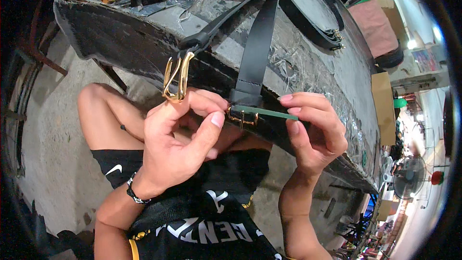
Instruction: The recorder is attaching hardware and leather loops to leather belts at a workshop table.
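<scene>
Head cam: the person's right hand (317, 132) has a thin green strip (269, 112) pinched between thumb and fingertips, its far end lying across a small gold buckle (249, 123). That buckle sits at the end of a wide black strap (257, 50) hanging off the scuffed table (313, 96). Left hand (171, 144) has thumb and index tips close together right by the buckle's left side; can't tell if they're actually clamped on it. A bigger gold buckle (183, 74) is up against its knuckles, fwiw.
</scene>
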{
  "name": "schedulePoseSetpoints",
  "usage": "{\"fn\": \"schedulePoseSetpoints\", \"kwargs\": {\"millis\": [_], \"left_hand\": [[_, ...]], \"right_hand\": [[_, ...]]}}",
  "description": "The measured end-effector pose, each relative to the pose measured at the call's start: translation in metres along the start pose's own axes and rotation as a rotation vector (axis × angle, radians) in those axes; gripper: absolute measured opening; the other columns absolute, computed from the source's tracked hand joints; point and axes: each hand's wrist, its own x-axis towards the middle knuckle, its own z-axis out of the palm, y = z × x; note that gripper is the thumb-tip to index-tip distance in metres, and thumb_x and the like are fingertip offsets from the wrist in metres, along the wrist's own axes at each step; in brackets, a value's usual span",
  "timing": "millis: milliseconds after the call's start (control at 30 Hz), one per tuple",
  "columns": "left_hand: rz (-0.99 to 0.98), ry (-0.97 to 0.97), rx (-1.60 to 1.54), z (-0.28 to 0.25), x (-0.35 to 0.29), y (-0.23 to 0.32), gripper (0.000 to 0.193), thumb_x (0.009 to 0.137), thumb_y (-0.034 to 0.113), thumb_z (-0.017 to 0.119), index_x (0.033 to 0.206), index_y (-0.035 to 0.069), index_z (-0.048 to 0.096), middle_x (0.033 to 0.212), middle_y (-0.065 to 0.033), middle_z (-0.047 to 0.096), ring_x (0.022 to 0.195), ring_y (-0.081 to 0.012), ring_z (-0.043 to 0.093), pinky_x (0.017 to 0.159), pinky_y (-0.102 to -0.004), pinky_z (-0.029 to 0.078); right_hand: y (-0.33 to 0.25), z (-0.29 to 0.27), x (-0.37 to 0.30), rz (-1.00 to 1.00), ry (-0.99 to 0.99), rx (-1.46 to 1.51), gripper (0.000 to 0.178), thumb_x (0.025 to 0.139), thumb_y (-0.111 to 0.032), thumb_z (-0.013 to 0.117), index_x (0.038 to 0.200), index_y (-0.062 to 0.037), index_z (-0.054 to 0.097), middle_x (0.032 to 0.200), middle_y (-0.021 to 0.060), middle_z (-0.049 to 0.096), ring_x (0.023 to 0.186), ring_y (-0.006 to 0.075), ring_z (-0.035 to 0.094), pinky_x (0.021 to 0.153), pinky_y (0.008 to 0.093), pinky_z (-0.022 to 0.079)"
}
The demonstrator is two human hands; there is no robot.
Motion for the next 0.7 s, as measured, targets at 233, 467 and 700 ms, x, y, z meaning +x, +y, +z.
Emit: {"fn": "schedulePoseSetpoints", "kwargs": {"millis": [233, 467, 700], "left_hand": [[0.059, 0.03, -0.004, 0.0032, 0.0006, -0.0007, 0.003, 0.095, -0.002, 0.066, 0.096, -0.003, 0.064, 0.106, -0.0135, 0.07, 0.057, -0.0079, 0.063, 0.047, -0.0198, 0.047], [0.087, 0.028, 0.015, 0.0015, 0.0001, -0.002, 0.002, 0.095, -0.002, 0.065, 0.096, -0.003, 0.064, 0.105, -0.013, 0.07, 0.057, -0.0078, 0.062, 0.047, -0.0198, 0.047], [0.095, 0.026, 0.015, 0.0019, 0.0003, -0.0008, 0.001, 0.095, -0.003, 0.065, 0.095, -0.003, 0.064, 0.106, -0.0131, 0.07, 0.057, -0.0074, 0.062, 0.048, -0.0195, 0.047]], "right_hand": [[0.0019, 0.0017, -0.0009, -0.019, -0.01, -0.09, 0.021, 0.075, 0.007, 0.076, 0.095, 0.0005, 0.071, 0.096, 0.0163, 0.076, 0.089, 0.0273, 0.072, 0.081, 0.0359, 0.054], [0.003, 0.0024, -0.0006, -0.051, -0.025, -0.134, 0.021, 0.075, 0.006, 0.077, 0.095, 0.0001, 0.071, 0.095, 0.0159, 0.075, 0.087, 0.0272, 0.072, 0.08, 0.0359, 0.054], [0.0031, 0.0026, -0.0004, -0.053, -0.026, -0.139, 0.021, 0.076, 0.006, 0.077, 0.095, 0.0, 0.071, 0.096, 0.0156, 0.075, 0.087, 0.0267, 0.072, 0.08, 0.0357, 0.054]]}}
